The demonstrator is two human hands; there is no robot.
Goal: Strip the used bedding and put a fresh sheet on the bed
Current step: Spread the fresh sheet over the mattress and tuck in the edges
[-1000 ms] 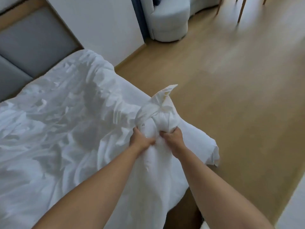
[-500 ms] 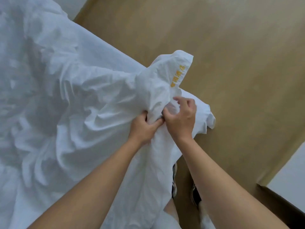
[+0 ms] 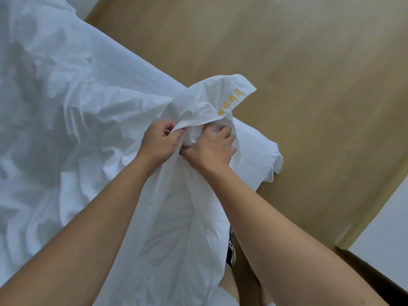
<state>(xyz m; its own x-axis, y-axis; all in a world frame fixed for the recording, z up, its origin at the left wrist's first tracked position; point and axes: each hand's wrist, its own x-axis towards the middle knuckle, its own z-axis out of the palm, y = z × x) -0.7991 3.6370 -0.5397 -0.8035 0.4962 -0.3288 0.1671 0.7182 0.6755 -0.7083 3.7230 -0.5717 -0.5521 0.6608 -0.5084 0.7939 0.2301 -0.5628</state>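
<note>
The left hand (image 3: pixel 160 142) pinches a fold of the crumpled white cotton bed sheet (image 3: pixel 92 111) between thumb and curled fingers. The right hand (image 3: pixel 210 149) sits just beside it, its fingers dug into the same bunch of cloth. The two hands are close together and both are clamped on the sheet. That grip suits working a gathered corner open or loose rather than hauling the whole spread.

Above the knuckles the sheet's hemmed corner flap with yellow stitched lettering (image 3: pixel 229 101) stands up and folds over. It is probably raised so the person can find the edge.

From the hands the sheet runs left across the bed in loose wrinkles. It also hangs down between the forearms towards the person's legs, so its weight is shared between the mattress and the grip. Another lobe of it droops past the bed's corner to the right, over the pale wooden plank floor (image 3: pixel 298 62).

A dark shoe (image 3: pixel 231 250) shows beside the hanging cloth.

Judging by the creases, this is the used sheet being stripped, though I cannot be sure.
</note>
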